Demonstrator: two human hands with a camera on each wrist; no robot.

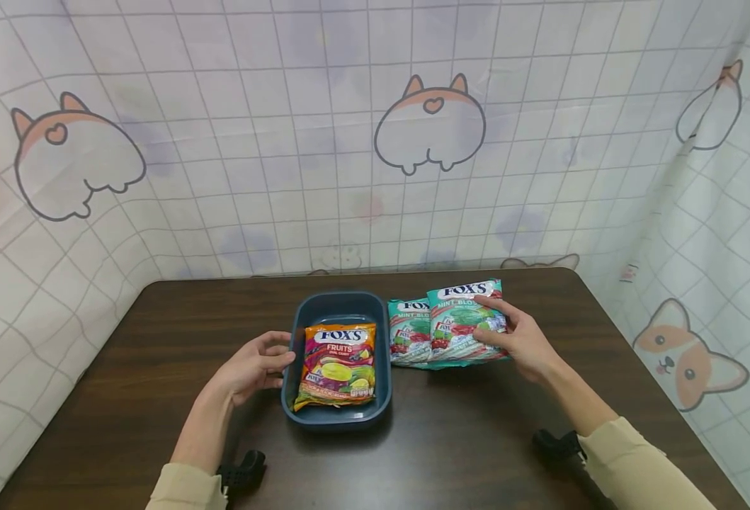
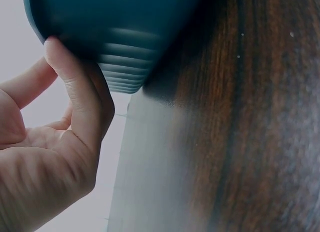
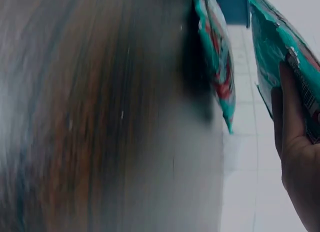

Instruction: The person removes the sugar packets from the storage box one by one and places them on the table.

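Observation:
A dark blue tray [image 1: 336,423] stands on the table, with an orange and purple bag of Fox's Fruits candy [image 1: 338,365] lying in it. My left hand [image 1: 261,365] grips the tray's left side, fingertips at the rim; the left wrist view shows this hand [image 2: 65,117] against the ribbed outer wall [image 2: 127,66]. My right hand [image 1: 520,338] holds a green Fox's mint candy bag [image 1: 460,322] by its right side, raised off the table. Under and left of it lies a second green mint bag [image 1: 409,333], seen edge-on [image 3: 217,56] in the right wrist view.
The dark wooden table [image 1: 451,446] reaches back to a white, grid-patterned cloth [image 1: 273,234] with cartoon dogs, which also hangs at both sides. The lying green bag sits right beside the tray's right wall. A black strap [image 1: 242,473] is on each wrist.

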